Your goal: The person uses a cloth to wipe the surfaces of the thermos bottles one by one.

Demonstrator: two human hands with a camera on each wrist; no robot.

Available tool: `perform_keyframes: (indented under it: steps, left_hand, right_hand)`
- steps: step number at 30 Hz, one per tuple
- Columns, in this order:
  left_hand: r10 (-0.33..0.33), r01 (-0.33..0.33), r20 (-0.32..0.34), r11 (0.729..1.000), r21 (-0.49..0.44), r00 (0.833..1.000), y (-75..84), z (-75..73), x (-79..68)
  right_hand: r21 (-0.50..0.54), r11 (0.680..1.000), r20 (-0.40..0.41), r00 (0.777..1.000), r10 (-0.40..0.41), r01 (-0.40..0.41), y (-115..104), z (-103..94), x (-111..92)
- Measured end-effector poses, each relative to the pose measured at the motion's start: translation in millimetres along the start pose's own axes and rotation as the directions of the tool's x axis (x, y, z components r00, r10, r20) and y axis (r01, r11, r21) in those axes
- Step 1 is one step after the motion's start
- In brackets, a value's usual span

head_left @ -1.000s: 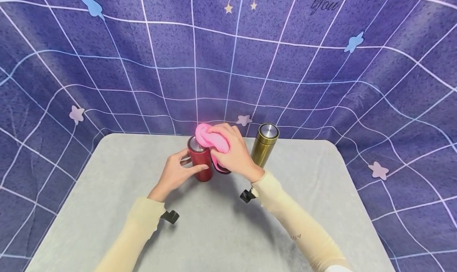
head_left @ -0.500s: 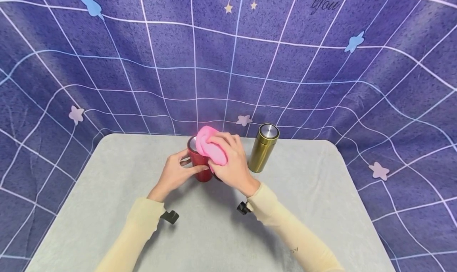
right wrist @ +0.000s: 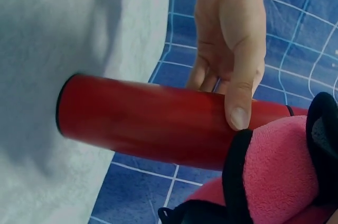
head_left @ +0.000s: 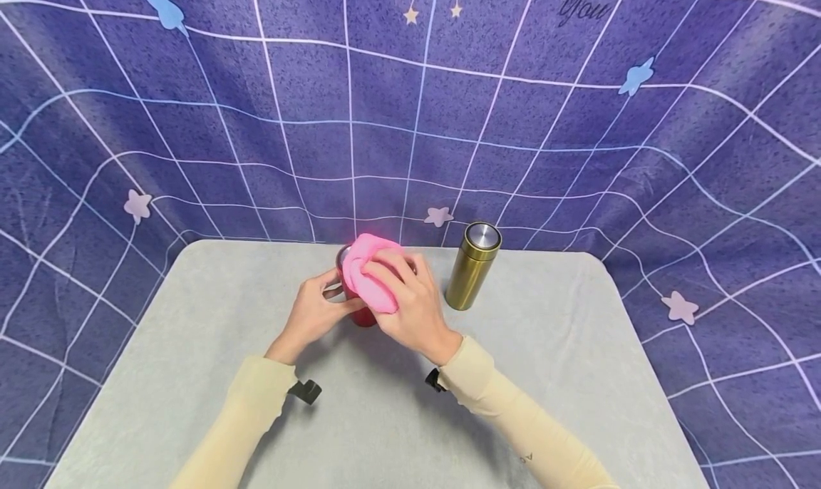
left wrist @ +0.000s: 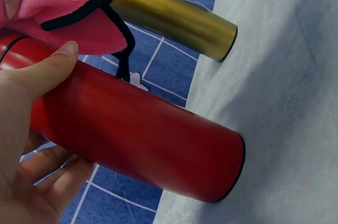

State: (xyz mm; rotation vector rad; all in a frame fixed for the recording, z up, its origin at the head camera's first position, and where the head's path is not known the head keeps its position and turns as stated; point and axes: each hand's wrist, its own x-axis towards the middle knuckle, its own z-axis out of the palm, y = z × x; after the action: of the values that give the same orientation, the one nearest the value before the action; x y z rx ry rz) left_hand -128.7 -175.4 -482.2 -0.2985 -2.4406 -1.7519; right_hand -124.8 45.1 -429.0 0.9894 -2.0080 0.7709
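A red thermos bottle [left wrist: 142, 123] stands upright on the grey table. My left hand [head_left: 316, 309] grips it around the upper body, thumb on the near side and fingers behind. In my right hand [head_left: 413, 307] is a bunched pink cloth [head_left: 372, 271] with dark edging, pressed against the upper part and lid of the red bottle. The cloth hides most of the bottle's top in the head view. Its fleecy surface and black trim show in the right wrist view.
A gold thermos bottle [head_left: 471, 268] with a steel lid top stands to the right of the hands. The grey table [head_left: 545, 375] ends at a purple gridded curtain [head_left: 410, 118] behind and at both sides. A black wrist camera mount [head_left: 306, 390] hangs below the left cuff.
My right hand has moved left and down with the cloth, from the lid's right edge to over the red bottle's upper front. The gold bottle is uncovered. My left hand has stayed in place.
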Motion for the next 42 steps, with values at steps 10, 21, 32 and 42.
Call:
perform_keyframes:
  steps: [10,21,32,42]
  left_hand:
    - [0.014,-0.013,-0.022,0.998,0.06,1.0,-1.0,-0.9,-2.3]
    - [0.126,-0.115,-0.05,0.977,0.18,0.991,-2.5,-2.4,-1.9]
    - [0.198,-0.174,-0.067,0.948,0.268,0.978,-3.5,-3.6,-0.7]
    - [0.148,-0.129,-0.06,0.959,0.251,0.987,-0.1,-2.9,-2.9]
  right_hand:
    - [-0.132,0.977,0.058,0.986,-0.158,0.165,-3,-4.1,1]
    - [-0.102,0.935,0.175,0.931,-0.32,0.341,-6,-7.1,19]
    - [-0.091,0.929,0.372,0.878,-0.302,0.358,-12,-9.9,50]
    - [-0.093,0.928,0.517,0.814,-0.265,0.361,-15,-7.2,76]
